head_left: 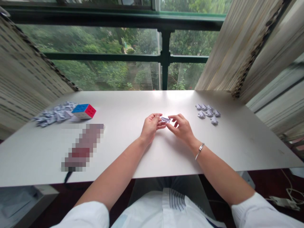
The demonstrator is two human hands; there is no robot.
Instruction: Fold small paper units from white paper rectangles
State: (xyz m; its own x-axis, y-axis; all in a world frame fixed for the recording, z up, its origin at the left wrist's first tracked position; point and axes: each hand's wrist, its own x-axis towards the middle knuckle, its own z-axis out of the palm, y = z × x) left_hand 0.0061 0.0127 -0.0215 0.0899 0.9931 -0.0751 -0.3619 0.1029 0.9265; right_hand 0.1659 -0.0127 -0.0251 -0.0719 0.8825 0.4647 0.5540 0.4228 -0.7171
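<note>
- The paper [165, 120], a small folded white piece with pointed ends, is held above the middle of the tabletop [118, 155], between its near and far edges.
- The left hand [150, 127] pinches one end, thumb on top and fingers beneath; the right hand [181, 126] has thumb and forefinger closed about the other end.
- I'd judge it nearly weightless, springy where layers double up and soft at single edges. It shouldn't be slippery, though a hard squeeze could crush its points or spoil a crease.
- The best hold, to my eye, is on the thick folded ends, with fingertips only, leaving the thin tips free.
- Toward the far right corner sits a cluster [209, 113] of similar folded bits, crisp, faceted and wedge-like, set close together.
- Near the left edge lies a heap [53, 114], jagged and loose, of what looks like the same paper.
- Beside the heap is a cube [83, 111], hard and square, with blue, red and white faces.
- Nearer the front left corner lies a long pixelated object [83, 147]; its material I can't tell. A dark strap [68, 177] hangs over the near edge.
- The tabletop is smooth, white and faintly glossy.
</note>
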